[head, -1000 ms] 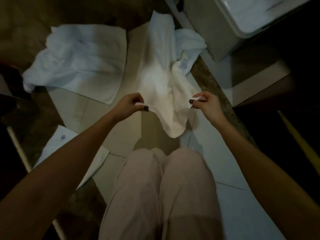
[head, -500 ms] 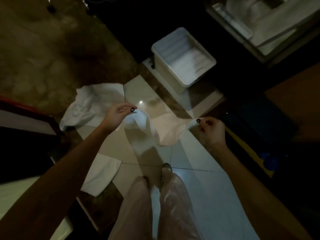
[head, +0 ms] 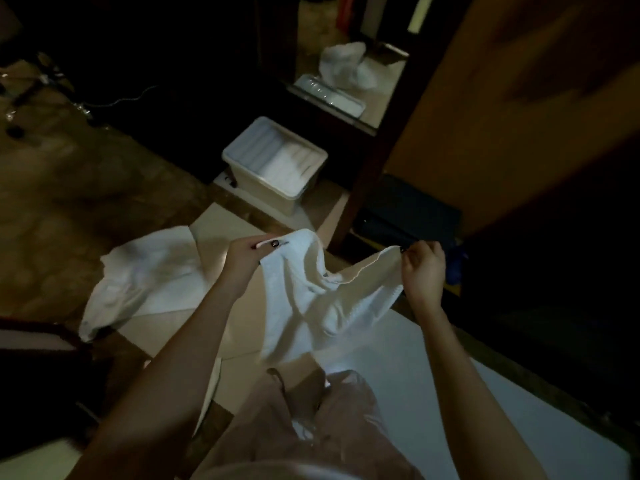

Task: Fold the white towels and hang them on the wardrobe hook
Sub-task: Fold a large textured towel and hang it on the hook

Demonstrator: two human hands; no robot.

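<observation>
Both hands pinch the top edge of a white towel, left hand and right hand apart, so it sags above the floor. Behind the towel stands a bin beside a dark wardrobe post. Left of the towel a second towel lies crumpled on the floor.

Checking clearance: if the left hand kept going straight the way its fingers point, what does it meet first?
Probably the held towel itself: the left hand pinches its corner, fingers aimed toward the right hand. Depth is unclear.
</observation>
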